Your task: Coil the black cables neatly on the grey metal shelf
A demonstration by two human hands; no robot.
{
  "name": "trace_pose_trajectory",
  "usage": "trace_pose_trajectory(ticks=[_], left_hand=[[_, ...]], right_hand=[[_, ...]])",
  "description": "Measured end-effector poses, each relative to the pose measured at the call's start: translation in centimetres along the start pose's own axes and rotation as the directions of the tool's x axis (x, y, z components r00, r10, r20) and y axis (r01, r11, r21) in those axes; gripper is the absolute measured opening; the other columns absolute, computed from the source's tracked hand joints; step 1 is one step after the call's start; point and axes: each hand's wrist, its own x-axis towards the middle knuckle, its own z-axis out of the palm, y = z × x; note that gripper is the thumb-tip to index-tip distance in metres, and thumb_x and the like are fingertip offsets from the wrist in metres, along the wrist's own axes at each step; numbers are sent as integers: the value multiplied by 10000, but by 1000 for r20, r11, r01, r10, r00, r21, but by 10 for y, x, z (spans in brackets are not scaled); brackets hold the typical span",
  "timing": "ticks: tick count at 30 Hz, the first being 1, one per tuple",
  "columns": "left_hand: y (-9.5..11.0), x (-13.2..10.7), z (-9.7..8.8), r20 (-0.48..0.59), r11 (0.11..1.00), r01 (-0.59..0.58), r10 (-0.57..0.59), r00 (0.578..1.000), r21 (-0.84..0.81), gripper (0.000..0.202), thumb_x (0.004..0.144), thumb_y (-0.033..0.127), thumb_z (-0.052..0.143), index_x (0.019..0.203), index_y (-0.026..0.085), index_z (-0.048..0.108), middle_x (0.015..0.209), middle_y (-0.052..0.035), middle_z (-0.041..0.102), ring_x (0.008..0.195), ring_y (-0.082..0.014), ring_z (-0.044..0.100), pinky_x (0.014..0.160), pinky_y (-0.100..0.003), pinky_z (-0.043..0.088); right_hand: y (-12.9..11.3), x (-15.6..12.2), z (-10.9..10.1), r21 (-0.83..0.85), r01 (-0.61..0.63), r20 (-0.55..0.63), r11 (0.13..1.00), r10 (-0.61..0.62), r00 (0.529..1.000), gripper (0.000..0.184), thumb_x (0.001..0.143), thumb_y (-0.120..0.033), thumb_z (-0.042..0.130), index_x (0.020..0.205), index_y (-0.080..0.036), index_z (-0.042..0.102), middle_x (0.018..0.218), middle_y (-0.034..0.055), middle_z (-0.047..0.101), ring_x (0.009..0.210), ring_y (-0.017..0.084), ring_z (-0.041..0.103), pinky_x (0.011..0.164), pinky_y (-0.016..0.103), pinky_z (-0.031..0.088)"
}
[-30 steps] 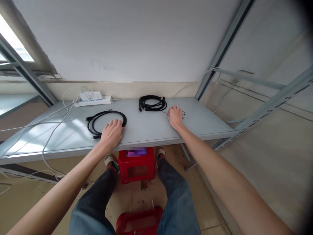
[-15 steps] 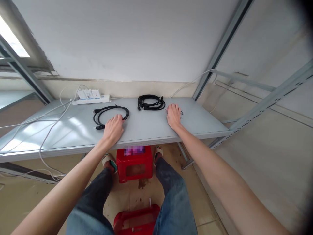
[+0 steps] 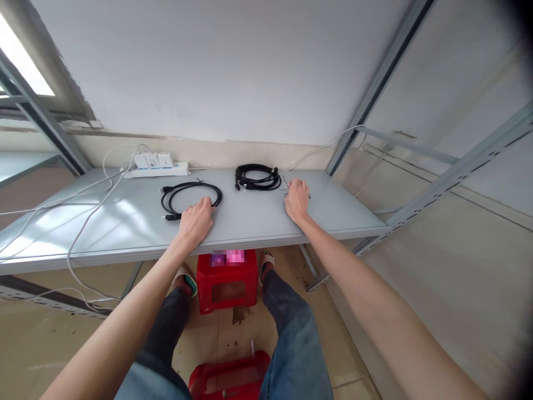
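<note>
My left hand (image 3: 196, 221) rests on the shelf top with its fingers curled at the near right edge of a coiled black cable (image 3: 220, 193). That cable lies in a loose ring with plugs at its left side, and part of it passes out of sight behind my fingers. My right hand (image 3: 297, 200) is bent down over a few thin black wire ties (image 3: 285, 180), whose ends stick out on both sides of it. Its fingertips are hidden, so what they pinch does not show. Between the hands, farther back, sits a thicker coil of black cable (image 3: 250, 187).
A white power strip (image 3: 180, 169) with white adapters (image 3: 153, 160) stands at the back left, and white cords (image 3: 89, 222) trail over the shelf's front edge. Metal uprights (image 3: 366, 105) frame the shelf (image 3: 250, 222). Below are a red stool (image 3: 227, 272) and my legs.
My right hand has shifted slightly, and more of the thin wire ties shows at its left. The left hand and both coils keep their places; the view has moved a little.
</note>
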Motion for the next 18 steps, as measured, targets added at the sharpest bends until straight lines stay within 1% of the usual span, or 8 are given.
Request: trace_pose_trajectory(ticks=[4, 8, 11, 13, 15, 18], left_hand=[[-1, -1, 1, 4, 1000, -3, 3, 1000, 2, 278, 1083, 250, 325, 1197, 165, 564, 1190, -193, 726, 1054, -338, 729, 908, -429, 499], [0, -2, 0, 0, 1000, -11, 11, 1000, 17, 279, 1083, 251, 319, 1190, 161, 561, 1182, -192, 729, 1037, -338, 732, 888, -424, 501], [0, -2, -1, 2, 1000, -7, 7, 1000, 22, 282, 1082, 248, 317, 1195, 162, 560, 1183, -190, 729, 1047, -335, 731, 890, -416, 501], [0, -2, -1, 12, 1000, 2, -2, 1000, 23, 281, 1081, 246, 321, 1202, 163, 561, 1179, -188, 731, 1058, -332, 730, 902, -411, 499], [1, -2, -1, 18, 1000, 6, -6, 1000, 30, 284, 1084, 248, 320, 1204, 160, 562, 1174, -187, 732, 1061, -336, 730, 906, -412, 498], [1, -2, -2, 13, 999, 5, -5, 1000, 39, 284, 1090, 249, 316, 1196, 158, 562, 1170, -184, 734, 1063, -344, 732, 898, -411, 499]], right_hand=[[7, 1, 5, 54, -55, 1, 997, 55, 998, 335, 978, -71, 290, 1153, -141, 567, 1134, 181, 649, 1096, 313, 538, 962, 448, 406], [19, 4, 9, 178, -203, -8, 963, 207, 978, 306, 957, -64, 319, 1156, -166, 528, 1063, 139, 645, 1050, 272, 575, 917, 394, 445], [28, 6, 14, 294, -273, -36, 916, 296, 954, 219, 970, -96, 350, 1086, -212, 495, 986, 91, 618, 989, 246, 592, 867, 369, 464], [32, 7, 18, 398, -269, -78, 877, 324, 943, 149, 978, -131, 359, 1015, -236, 458, 919, 58, 584, 928, 232, 582, 839, 369, 470], [34, 8, 22, 511, -239, -134, 826, 351, 927, 92, 984, -178, 371, 955, -254, 415, 855, 23, 540, 857, 215, 563, 816, 365, 475], [36, 9, 25, 615, -193, -202, 765, 390, 898, 85, 997, -242, 368, 916, -268, 376, 822, -1, 510, 816, 199, 550, 825, 371, 490]])
